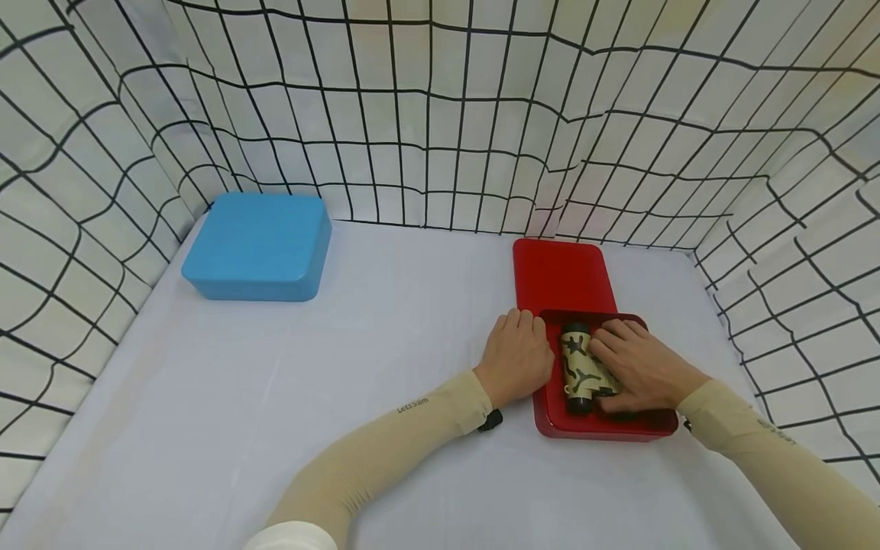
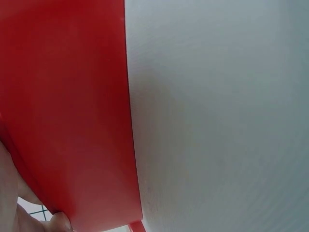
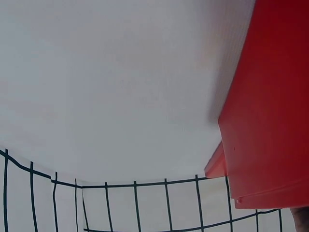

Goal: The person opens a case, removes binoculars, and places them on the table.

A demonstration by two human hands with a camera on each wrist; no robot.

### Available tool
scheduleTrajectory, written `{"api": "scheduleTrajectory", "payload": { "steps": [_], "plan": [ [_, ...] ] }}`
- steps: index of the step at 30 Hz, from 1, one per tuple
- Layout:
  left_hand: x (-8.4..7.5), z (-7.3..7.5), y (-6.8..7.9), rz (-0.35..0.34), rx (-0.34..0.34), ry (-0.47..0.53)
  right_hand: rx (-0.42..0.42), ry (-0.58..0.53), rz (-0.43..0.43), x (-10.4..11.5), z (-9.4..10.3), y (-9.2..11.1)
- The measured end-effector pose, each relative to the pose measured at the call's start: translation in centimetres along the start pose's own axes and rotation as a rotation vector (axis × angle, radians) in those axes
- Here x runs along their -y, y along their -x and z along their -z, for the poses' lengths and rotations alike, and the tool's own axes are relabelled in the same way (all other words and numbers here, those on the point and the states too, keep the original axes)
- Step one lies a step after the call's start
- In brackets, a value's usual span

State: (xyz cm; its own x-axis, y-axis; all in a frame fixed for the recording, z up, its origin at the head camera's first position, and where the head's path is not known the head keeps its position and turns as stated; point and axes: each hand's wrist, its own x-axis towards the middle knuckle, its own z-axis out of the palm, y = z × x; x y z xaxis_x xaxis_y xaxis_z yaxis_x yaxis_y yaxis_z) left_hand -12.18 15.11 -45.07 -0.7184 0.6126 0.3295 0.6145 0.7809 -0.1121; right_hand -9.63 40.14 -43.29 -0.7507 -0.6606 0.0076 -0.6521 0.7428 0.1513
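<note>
A red box [image 1: 605, 429] stands uncovered at the right of the table, holding camouflage-patterned binoculars [image 1: 581, 370] with black ends. My left hand [image 1: 517, 359] grips the box's left rim, and in the left wrist view its fingers [image 2: 59, 221] bend over the top edge of the red wall. Inside the box, my right hand [image 1: 642, 365] lies over the right part of the binoculars, fingers toward the far end and thumb near the close end. That hand hides the right barrel. Directly behind the box, the red lid [image 1: 564, 275] lies on the table.
A closed blue box [image 1: 257, 246] sits at the back left. Black wire grid [image 1: 426, 114] over white cloth walls in the back and both sides of the white table [image 1: 385, 305]. The right grid wall comes close to my right forearm.
</note>
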Motion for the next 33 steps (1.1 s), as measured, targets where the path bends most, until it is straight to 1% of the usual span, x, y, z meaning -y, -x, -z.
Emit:
{"api": "scheduleTrajectory", "payload": {
  "steps": [15, 18, 23, 27, 33],
  "plan": [
    [0.2, 0.1, 0.0, -0.026, 0.023, -0.010, -0.041, 0.042, 0.034, 0.0, 0.7, -0.1],
    [0.3, 0.0, 0.0, -0.026, 0.025, -0.010, -0.045, 0.053, 0.031, 0.0, 0.9, -0.1],
    [0.2, -0.2, 0.0, -0.015, 0.028, 0.012, -0.025, 0.055, 0.010, 0.0, 1.4, 0.0],
    [0.1, -0.2, 0.1, -0.005, 0.016, 0.021, -0.013, 0.047, 0.000, 0.0, 1.8, 0.1],
    [0.0, -0.2, 0.1, 0.006, -0.020, 0.016, -0.019, 0.060, -0.001, -0.1, 2.3, 0.2]
  ]
}}
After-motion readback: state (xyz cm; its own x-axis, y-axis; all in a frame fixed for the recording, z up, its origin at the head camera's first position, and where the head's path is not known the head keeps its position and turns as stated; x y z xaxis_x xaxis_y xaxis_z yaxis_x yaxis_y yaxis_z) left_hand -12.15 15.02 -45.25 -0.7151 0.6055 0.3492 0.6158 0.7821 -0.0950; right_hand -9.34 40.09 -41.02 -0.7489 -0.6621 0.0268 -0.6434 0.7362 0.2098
